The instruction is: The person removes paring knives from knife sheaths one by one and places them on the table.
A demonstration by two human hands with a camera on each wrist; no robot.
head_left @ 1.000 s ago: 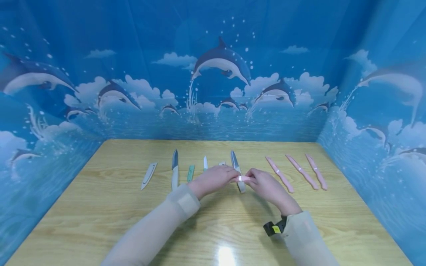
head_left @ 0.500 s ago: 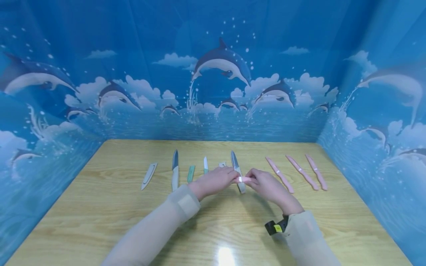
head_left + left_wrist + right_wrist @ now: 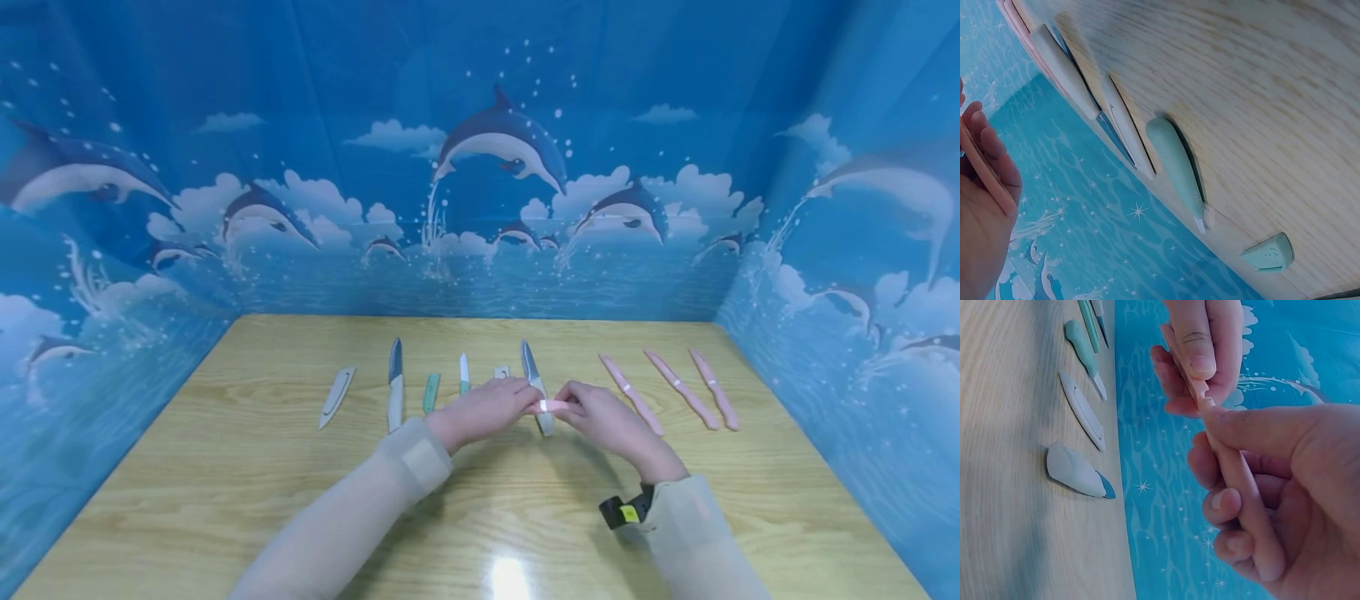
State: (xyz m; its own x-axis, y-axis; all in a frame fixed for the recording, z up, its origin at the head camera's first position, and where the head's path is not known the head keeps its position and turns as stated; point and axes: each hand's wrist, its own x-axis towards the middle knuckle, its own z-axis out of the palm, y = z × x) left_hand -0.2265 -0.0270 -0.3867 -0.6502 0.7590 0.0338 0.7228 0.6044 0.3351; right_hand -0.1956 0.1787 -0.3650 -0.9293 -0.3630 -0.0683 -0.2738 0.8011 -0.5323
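Both hands hold one pink knife (image 3: 555, 406) in front of the body, above a pale-handled knife (image 3: 545, 423). My left hand (image 3: 487, 408) pinches its pink sheath (image 3: 1180, 359) between thumb and fingers. The knife's pink handle (image 3: 1249, 503) lies in my right hand (image 3: 611, 429), with the fingers curled round it and the thumb near the joint. Handle and sheath meet end to end, and a notch shows there in the right wrist view. How much blade is inside cannot be seen. In the left wrist view, the sheath lies along the left fingers (image 3: 992, 144).
Three pink knives (image 3: 681, 389) lie at the right of the wooden table (image 3: 570, 533). Toward the left are a green-handled knife (image 3: 464, 371), a green sheath (image 3: 431, 392), another pale-handled knife (image 3: 395, 392) and a pale sheath (image 3: 337, 397). Another pale sheath (image 3: 502, 372) is partly hidden behind the left hand.
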